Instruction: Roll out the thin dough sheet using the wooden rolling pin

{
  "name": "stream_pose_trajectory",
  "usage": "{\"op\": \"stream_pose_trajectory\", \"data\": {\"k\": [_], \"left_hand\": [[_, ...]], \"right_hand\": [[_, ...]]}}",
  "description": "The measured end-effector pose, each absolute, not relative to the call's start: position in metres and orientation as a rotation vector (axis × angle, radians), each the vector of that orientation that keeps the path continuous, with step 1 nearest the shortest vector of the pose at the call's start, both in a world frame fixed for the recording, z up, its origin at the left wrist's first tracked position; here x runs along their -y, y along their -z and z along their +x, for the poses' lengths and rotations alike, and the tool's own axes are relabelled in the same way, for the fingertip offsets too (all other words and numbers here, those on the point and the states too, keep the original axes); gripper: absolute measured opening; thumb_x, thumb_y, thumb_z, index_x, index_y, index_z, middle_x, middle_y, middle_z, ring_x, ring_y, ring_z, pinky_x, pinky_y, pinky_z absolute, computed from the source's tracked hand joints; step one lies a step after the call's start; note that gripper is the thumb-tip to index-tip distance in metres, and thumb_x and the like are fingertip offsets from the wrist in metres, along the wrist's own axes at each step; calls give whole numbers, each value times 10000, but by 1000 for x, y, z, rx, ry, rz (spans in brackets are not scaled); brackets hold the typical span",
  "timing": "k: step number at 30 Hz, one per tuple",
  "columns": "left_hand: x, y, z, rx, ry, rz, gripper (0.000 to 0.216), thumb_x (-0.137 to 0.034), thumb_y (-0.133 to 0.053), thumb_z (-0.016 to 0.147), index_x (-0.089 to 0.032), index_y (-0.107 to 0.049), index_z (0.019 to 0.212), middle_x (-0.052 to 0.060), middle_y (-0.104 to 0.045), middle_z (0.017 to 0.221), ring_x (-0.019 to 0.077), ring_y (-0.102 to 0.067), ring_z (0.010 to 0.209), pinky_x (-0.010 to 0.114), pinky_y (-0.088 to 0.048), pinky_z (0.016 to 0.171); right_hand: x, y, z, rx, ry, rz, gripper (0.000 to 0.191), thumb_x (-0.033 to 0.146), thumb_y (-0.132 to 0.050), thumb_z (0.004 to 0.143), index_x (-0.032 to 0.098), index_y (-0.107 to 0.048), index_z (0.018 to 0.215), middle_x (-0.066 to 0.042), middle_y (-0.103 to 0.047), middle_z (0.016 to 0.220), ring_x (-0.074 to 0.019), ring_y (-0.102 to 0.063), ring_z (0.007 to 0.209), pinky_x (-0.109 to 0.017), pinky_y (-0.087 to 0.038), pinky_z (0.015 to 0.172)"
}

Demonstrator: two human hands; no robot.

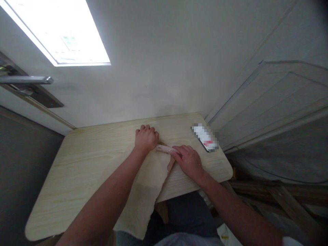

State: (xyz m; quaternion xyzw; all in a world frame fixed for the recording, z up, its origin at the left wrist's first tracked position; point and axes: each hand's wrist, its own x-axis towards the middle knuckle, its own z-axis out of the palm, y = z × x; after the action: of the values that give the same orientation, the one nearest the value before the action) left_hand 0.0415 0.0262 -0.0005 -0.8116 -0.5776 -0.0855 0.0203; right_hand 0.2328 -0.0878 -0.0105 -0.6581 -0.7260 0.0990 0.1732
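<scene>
A cream cloth [150,186] lies on the light wooden table [84,171] and hangs over its near edge toward my lap. My left hand [146,138] is curled into a fist and presses down on the cloth's far end. My right hand [188,160] lies flat beside it, fingers on the rolled or folded pinkish edge of the cloth [165,148]. The two hands are a few centimetres apart, with that rolled edge between them.
A phone [204,137] with a blurred screen lies at the table's far right corner. A white wall stands right behind the table. A door handle [28,80] is at the left, a panelled door at the right, and wooden slats on the floor lower right.
</scene>
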Motion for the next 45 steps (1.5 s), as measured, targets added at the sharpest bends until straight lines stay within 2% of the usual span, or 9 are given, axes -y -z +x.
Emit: {"op": "stream_pose_trajectory", "data": {"k": [4,8,13,17,21,27,30,36,45], "left_hand": [[-39,1,47,1863,200,-2557,430,-363,-339,939,-145,-709,931,173,-686,1031,336,-565,1045,482,-423,851],[-47,-7,51,1981,182,-2542,365,-342,-399,916,-151,-710,898,170,-707,997,314,-610,995,462,-425,857],[-7,-20,34,1930,665,-2416,371,-398,-353,982,-213,-674,968,101,-696,1030,266,-600,1039,420,-431,906],[41,-8,12,1788,861,-2517,363,-438,-395,985,-232,-608,1194,88,-646,1244,248,-550,1175,417,-400,1029],[52,8,6,1754,751,-2640,436,-446,-371,993,-220,-551,1320,94,-569,1398,255,-474,1304,458,-337,1115],[32,5,20,1641,490,-2731,447,-426,-298,1013,-308,-505,1391,40,-492,1499,261,-353,1413,542,-203,1164],[25,0,28,1631,453,-2746,419,-405,-303,1012,-309,-559,1330,47,-555,1418,251,-405,1354,501,-223,1149],[12,-5,42,1571,344,-2725,392,-397,-322,996,-222,-671,1031,114,-625,1107,257,-517,1104,429,-341,1001],[-3,-5,58,1579,253,-2722,430,-409,-293,1003,-199,-664,957,116,-651,1054,270,-523,1070,435,-359,925]], "right_hand": [[78,7,235,2085,-335,-1900,346,474,-471,1001,246,-701,1123,-53,-720,1050,-208,-626,1000,-316,-434,875],[69,-3,237,2215,-358,-1846,331,459,-521,977,237,-675,1170,-60,-704,1061,-216,-628,1008,-309,-441,840],[88,-11,238,2162,-285,-1792,318,453,-528,974,214,-673,1125,-64,-691,1029,-216,-622,982,-307,-441,846],[132,-5,227,2070,-370,-1749,302,448,-554,963,228,-647,1149,-54,-680,1024,-206,-628,955,-296,-450,847],[163,8,207,2029,-410,-1800,256,403,-576,954,226,-642,1126,-59,-671,1013,-215,-632,933,-304,-460,822],[166,15,205,2012,-356,-1801,294,421,-510,988,201,-614,1152,-80,-684,1047,-223,-643,950,-320,-464,833],[161,16,211,2041,-328,-1806,316,449,-485,998,197,-623,1131,-81,-692,1023,-221,-649,944,-315,-463,831],[155,18,222,2017,-384,-1834,330,462,-490,993,197,-634,1128,-71,-696,1005,-218,-662,918,-307,-470,821],[151,21,235,2040,-401,-1853,347,458,-477,999,204,-632,1178,-67,-709,1038,-214,-659,963,-306,-468,845]]}}
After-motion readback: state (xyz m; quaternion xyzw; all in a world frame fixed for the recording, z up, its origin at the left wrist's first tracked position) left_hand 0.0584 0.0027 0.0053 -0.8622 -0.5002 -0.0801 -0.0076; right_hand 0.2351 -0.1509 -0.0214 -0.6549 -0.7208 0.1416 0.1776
